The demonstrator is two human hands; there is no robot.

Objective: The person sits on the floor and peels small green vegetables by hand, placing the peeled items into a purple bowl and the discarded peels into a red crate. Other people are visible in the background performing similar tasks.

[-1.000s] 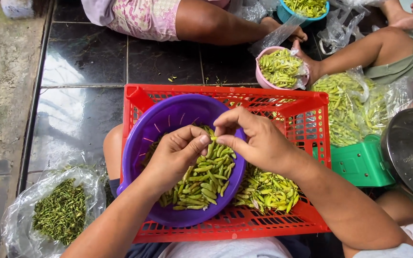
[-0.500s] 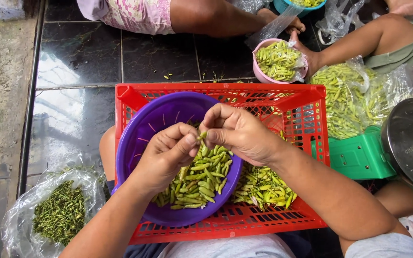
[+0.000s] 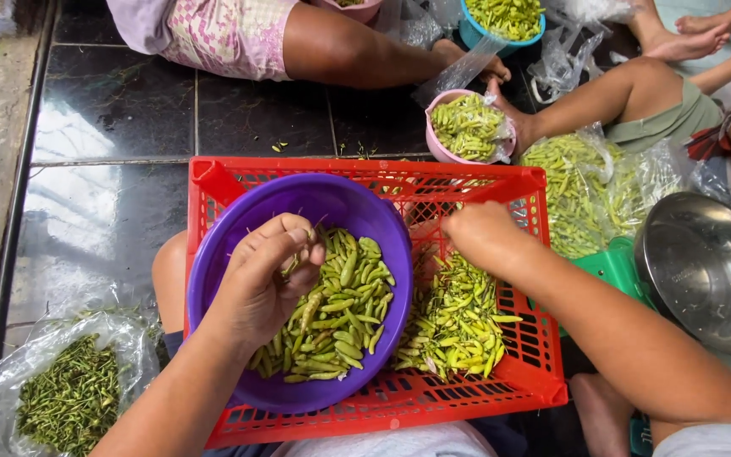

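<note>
Left hand (image 3: 264,288) fingers pinching chili (image 3: 308,310) inside bowl rim (image 3: 213,254); right hand's (image 3: 480,237) fingers hidden

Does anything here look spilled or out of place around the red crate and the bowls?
Only a little. A few green scraps lie loose on the dark tiled floor just beyond the red crate. Otherwise the green chillies sit in the purple bowl, the crate and the pink bowl; nothing looks tipped or broken.

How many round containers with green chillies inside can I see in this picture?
4: the purple bowl in the red crate, a pink bowl behind it, a blue bowl at top, another pink one cut off at top edge.
</note>
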